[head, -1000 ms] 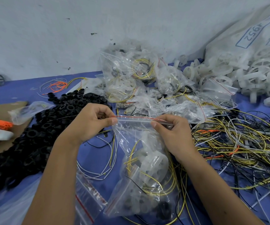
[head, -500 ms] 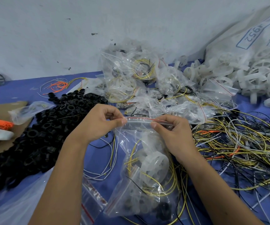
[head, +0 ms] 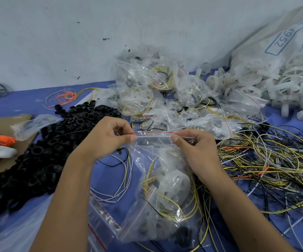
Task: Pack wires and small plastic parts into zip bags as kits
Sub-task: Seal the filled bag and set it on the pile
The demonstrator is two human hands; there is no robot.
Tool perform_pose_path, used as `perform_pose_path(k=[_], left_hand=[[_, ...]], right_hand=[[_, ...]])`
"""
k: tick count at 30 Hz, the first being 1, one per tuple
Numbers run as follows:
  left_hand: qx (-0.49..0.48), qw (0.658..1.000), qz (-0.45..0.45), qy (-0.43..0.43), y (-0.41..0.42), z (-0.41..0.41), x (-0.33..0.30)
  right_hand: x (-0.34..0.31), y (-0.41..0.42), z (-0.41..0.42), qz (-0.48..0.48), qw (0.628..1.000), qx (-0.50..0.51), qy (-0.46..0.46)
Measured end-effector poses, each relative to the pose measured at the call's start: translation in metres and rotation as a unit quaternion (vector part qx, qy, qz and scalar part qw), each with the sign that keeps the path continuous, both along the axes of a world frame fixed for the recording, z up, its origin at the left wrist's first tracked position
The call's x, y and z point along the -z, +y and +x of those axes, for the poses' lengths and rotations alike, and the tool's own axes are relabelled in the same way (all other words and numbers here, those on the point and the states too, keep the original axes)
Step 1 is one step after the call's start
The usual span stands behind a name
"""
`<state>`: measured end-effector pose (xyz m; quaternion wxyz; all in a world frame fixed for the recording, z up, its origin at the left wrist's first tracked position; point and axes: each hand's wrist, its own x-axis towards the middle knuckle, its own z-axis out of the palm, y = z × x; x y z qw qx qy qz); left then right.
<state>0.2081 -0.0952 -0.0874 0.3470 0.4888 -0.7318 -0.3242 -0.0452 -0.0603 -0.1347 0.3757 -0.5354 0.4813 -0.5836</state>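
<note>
Your left hand point(head: 108, 137) slid back outward along the zip bag point(head: 165, 188) seal while your right hand point(head: 194, 148) kept pinching it, so closure appeared nearly complete.

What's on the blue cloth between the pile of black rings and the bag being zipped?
In the head view, a few loose white and yellow wires lie between the black rings and the zip bag; the left forearm crosses above.
</note>
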Motion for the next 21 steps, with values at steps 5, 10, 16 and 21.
perform_pose_path(k=[5,10,16,21], left_hand=[[0.040,0.999,-0.017,-0.025,-0.001,-0.018,-0.003],[0.038,0.997,-0.023,-0.059,0.000,-0.031,-0.003],[0.048,0.991,-0.059,-0.114,0.003,-0.044,-0.008],[0.070,0.990,-0.067,-0.106,0.005,-0.061,-0.006]], right_hand=[[-0.002,0.001,0.001,-0.012,1.000,-0.023,0.007],[0.000,0.001,0.001,-0.017,0.999,-0.035,-0.001],[0.001,0.000,0.002,-0.037,0.998,-0.046,0.025],[0.001,0.000,0.002,-0.042,0.996,-0.078,0.018]])
